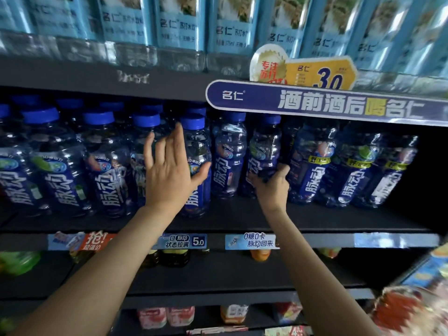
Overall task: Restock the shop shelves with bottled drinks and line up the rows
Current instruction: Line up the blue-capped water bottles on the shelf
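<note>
My left hand [169, 170] is spread loose against a blue-capped plastic bottle [197, 151]; at three o'clock, my right hand [272, 184] grips another blue bottle [265, 146].

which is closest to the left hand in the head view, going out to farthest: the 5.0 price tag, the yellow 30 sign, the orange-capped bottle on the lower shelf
From the left hand:
1. 5.0 price tag, on the shelf edge just below the hand.
2. orange-capped bottle, lower shelf, down and to the right.
3. yellow 30 sign, up on the top shelf edge, far right.
</note>
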The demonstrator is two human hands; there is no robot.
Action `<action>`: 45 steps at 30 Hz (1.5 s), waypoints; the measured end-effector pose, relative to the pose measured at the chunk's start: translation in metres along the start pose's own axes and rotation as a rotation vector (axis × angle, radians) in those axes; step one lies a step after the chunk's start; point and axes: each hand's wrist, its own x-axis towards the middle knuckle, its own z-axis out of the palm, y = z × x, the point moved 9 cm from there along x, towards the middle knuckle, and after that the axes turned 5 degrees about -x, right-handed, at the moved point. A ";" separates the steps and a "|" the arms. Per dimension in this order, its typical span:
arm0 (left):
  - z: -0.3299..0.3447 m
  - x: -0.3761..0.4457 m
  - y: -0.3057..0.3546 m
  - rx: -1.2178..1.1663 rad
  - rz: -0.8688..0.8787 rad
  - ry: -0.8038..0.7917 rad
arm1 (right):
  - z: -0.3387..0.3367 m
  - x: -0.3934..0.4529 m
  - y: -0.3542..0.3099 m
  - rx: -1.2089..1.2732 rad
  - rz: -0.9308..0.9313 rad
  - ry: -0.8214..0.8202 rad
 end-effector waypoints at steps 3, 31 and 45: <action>-0.001 0.000 -0.001 0.014 -0.005 -0.014 | -0.013 -0.005 0.003 -0.037 -0.056 -0.053; -0.007 0.000 0.001 -0.160 -0.035 -0.176 | 0.028 -0.049 -0.025 0.042 -0.111 -0.487; 0.015 -0.095 -0.008 -0.569 -0.564 -0.451 | 0.030 -0.076 -0.031 -0.043 -0.123 -0.264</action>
